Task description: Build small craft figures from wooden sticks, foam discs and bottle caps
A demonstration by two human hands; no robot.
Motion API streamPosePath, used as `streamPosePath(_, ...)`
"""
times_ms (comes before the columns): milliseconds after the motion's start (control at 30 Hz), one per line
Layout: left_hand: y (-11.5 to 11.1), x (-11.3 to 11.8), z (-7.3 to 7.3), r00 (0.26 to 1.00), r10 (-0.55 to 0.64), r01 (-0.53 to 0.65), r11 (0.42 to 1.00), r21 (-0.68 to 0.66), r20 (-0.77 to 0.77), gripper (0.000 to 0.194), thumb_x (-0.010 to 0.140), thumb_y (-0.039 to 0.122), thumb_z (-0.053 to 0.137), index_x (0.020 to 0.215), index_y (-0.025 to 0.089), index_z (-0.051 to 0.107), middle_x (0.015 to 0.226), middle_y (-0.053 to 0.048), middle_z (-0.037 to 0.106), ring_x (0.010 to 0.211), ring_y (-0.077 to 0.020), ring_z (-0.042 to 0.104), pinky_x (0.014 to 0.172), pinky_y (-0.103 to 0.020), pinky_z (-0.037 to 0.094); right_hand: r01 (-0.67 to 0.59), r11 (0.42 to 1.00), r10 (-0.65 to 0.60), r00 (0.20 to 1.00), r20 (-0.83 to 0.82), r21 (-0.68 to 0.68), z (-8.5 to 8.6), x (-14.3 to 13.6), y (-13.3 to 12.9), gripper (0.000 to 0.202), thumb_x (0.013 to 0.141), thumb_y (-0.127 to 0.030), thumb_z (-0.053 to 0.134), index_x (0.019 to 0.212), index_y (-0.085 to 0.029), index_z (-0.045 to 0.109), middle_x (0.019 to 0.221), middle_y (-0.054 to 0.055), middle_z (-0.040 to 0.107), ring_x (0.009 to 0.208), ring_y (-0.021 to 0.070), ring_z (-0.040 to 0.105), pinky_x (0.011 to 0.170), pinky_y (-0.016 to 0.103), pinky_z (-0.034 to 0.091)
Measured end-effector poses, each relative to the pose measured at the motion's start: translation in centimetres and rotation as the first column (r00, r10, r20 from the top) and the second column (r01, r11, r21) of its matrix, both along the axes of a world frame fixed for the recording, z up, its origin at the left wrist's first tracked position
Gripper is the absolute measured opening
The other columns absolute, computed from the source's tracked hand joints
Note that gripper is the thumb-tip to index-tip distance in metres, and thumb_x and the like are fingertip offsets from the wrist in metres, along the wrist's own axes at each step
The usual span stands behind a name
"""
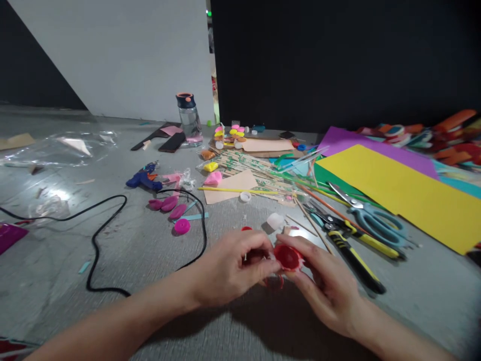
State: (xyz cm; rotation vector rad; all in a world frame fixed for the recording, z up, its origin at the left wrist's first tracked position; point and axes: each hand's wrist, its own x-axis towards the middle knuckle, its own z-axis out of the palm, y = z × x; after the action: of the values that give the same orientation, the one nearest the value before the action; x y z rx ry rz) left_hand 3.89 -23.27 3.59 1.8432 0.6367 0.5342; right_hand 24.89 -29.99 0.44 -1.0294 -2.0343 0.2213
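Between my two hands is a small red bottle cap (pixel 287 257), its hollow side facing me and pale ragged bits showing at its rim. My right hand (pixel 328 288) grips it from the right, thumb below and fingers above. From the left, my left hand (pixel 236 268) pinches at the rim with thumb and forefinger. Small red pieces (pixel 276 282) show beneath the fingers, partly hidden. A white lump (pixel 275 221) lies just beyond the hands, and a bright pink disc (pixel 182 226) rests to the left near pink petal-shaped pieces (pixel 169 204).
A black cable (pixel 95 245) loops left of my hands near a blue glue gun (pixel 145 179). Pliers (pixel 353 258) and scissors (pixel 370 215) lie right, beside yellow paper (pixel 406 190). Wooden sticks (pixel 244 168) and a water bottle (pixel 190 120) are farther back.
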Motion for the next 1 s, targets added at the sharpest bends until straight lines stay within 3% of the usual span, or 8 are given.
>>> streamPosePath(133,-0.3,-0.1,-0.3,0.998,-0.051,0.049,0.997,0.06,0.027,0.022,0.098,0.023,0.047,0.082,0.016,0.061,0.076,-0.001,0.06,0.071,-0.0118,0.051,0.066,-0.023,0.04,-0.03,0.999,0.03,1.0,-0.002,-0.039,0.5,0.1,-0.1,0.045,0.098,-0.02,0.053,0.142,-0.023,0.046,0.121,0.01,0.07,0.109,0.0207,0.069,0.092,0.03,0.058)
streamPosePath(233,-0.6,0.1,-0.7,0.99,-0.025,0.061,0.961,-0.269,0.136,0.024,0.097,0.032,0.05,0.079,0.017,0.056,0.065,0.004,0.047,0.057,-0.0083,0.04,0.054,-0.02,0.033,-0.081,0.994,0.079,0.996,-0.032,-0.069,1.0,0.2,-0.4,0.042,0.098,-0.02,0.052,0.14,-0.023,0.047,0.119,0.01,0.07,0.106,0.0191,0.069,0.092,0.027,0.057)
streamPosePath(400,-0.6,0.3,-0.9,0.935,-0.012,0.298,0.57,-0.766,0.356,0.028,0.09,0.036,0.062,0.074,0.019,0.046,0.057,0.01,0.033,0.04,-0.0033,0.021,0.037,-0.017,0.017,-0.131,0.981,0.112,0.985,-0.13,-0.145,1.0,0.4,-1.1,0.039,0.098,-0.023,0.055,0.137,-0.026,0.05,0.116,0.009,0.07,0.104,0.0205,0.069,0.094,0.031,0.056)
streamPosePath(500,-0.4,0.3,-0.9,0.915,-0.053,0.375,0.473,-0.797,0.399,0.027,0.088,0.03,0.063,0.072,0.018,0.045,0.057,0.009,0.035,0.039,-0.0023,0.022,0.036,-0.016,0.015,-0.194,0.952,0.143,0.966,-0.217,-0.237,0.9,0.4,-1.4,0.039,0.098,-0.024,0.055,0.136,-0.028,0.05,0.108,0.007,0.07,0.097,0.0214,0.071,0.088,0.033,0.059)
streamPosePath(633,-0.3,0.3,-1.0,0.91,-0.069,0.388,0.491,-0.78,0.41,0.031,0.084,0.032,0.065,0.068,0.018,0.043,0.055,0.01,0.033,0.039,-0.0029,0.024,0.036,-0.017,0.015,-0.221,0.947,0.174,0.963,-0.205,-0.233,1.5,0.1,-1.4,0.038,0.097,-0.023,0.056,0.134,-0.027,0.05,0.103,0.007,0.07,0.093,0.0212,0.071,0.083,0.031,0.06)
streamPosePath(833,-0.4,0.5,-0.6,0.963,-0.017,0.179,0.788,-0.589,0.27,0.027,0.086,0.033,0.06,0.068,0.017,0.048,0.049,0.008,0.042,0.043,-0.0051,0.032,0.044,-0.018,0.024,-0.127,0.988,0.13,0.991,0.021,-0.082,1.8,-0.1,-1.2,0.042,0.094,-0.011,0.051,0.134,-0.023,0.046,0.113,0.009,0.07,0.101,0.0196,0.068,0.091,0.03,0.057)
streamPosePath(900,-0.5,0.6,-0.6,0.952,0.004,0.197,0.757,-0.623,0.306,0.027,0.086,0.033,0.061,0.068,0.018,0.046,0.05,0.009,0.04,0.042,-0.0047,0.028,0.042,-0.018,0.022,-0.115,0.992,0.119,0.99,0.078,-0.046,1.6,0.0,-1.1,0.044,0.093,-0.008,0.049,0.135,-0.021,0.044,0.116,0.01,0.069,0.107,0.0202,0.067,0.096,0.033,0.055)
streamPosePath(1000,-0.7,0.7,-0.9,0.916,0.031,0.3,0.609,-0.734,0.4,0.032,0.085,0.033,0.064,0.067,0.02,0.041,0.051,0.011,0.032,0.039,-0.0038,0.02,0.038,-0.017,0.018,-0.134,0.989,0.139,0.988,0.065,-0.063,1.8,0.3,-1.1,0.042,0.094,-0.01,0.05,0.134,-0.022,0.046,0.117,0.01,0.069,0.109,0.0195,0.066,0.097,0.031,0.055)
